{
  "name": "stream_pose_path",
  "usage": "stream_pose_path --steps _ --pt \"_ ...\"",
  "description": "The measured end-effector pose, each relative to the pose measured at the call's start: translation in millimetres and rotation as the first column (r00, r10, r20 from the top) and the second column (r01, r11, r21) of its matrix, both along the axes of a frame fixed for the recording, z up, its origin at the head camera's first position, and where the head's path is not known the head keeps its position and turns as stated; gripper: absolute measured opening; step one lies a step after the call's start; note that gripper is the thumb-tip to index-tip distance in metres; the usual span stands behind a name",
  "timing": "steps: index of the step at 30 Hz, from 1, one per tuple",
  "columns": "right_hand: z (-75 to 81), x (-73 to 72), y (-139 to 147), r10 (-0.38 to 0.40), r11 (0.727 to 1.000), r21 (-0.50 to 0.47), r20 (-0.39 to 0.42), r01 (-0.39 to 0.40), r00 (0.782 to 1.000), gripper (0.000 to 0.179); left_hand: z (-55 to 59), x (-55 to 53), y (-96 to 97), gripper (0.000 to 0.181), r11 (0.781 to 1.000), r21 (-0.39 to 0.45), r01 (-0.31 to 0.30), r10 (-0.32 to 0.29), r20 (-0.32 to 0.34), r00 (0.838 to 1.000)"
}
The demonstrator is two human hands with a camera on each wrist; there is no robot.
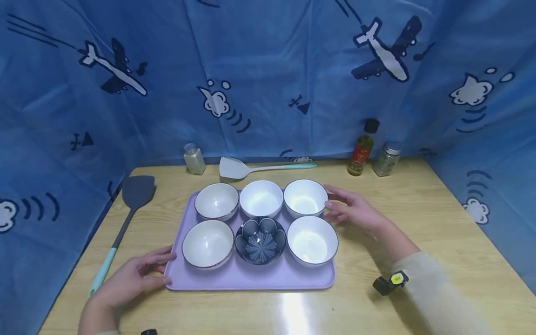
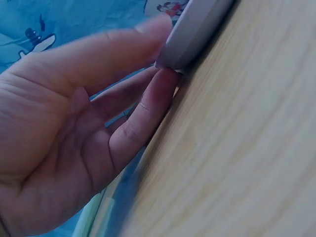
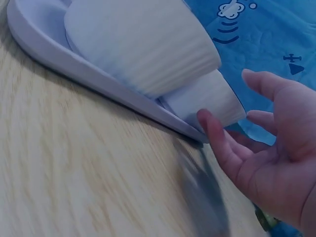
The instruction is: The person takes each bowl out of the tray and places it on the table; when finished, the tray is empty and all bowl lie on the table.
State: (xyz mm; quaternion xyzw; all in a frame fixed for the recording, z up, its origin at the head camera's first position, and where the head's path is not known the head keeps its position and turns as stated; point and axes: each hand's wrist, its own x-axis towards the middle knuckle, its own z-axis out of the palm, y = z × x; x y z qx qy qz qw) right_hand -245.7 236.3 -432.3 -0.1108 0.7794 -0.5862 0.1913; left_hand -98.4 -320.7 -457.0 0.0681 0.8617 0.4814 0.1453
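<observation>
A lilac tray lies on the table with bowls in two rows. Its back row has three light bowls: left, middle and right. In front, a dark petal-shaped bowl sits between two light bowls, left and right. My left hand holds the tray's left edge; in the left wrist view, thumb and a finger meet its rim. My right hand is at the tray's back right, fingers spread and loosely bent beside the right back bowl.
A dark turner with a mint handle lies at the left. Behind the tray are a white shaker, a light turner, a red-labelled bottle and a glass spice jar. Blue printed cloth hangs around the table.
</observation>
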Motion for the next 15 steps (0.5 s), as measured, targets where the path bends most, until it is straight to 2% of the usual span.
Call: stream_pose_path --steps 6,9,15 --pt "-15.8 3.1 -8.6 -0.040 0.991 -0.124 0.046 0.045 0.998 0.072 -2.9 4.7 -2.0 0.058 1.000 -0.001 -0.001 0.001 0.011 1.000" --pt "-22.6 4.7 -13.7 -0.061 0.986 -0.154 0.073 0.072 0.995 0.071 -4.0 7.2 -3.5 0.056 1.000 0.008 -0.006 0.006 0.007 1.000" --pt "-18.5 1.0 -20.6 -0.101 0.983 -0.149 0.077 0.111 0.992 0.073 -6.5 3.6 -2.4 0.053 0.999 0.044 0.012 -0.010 -0.063 0.998"
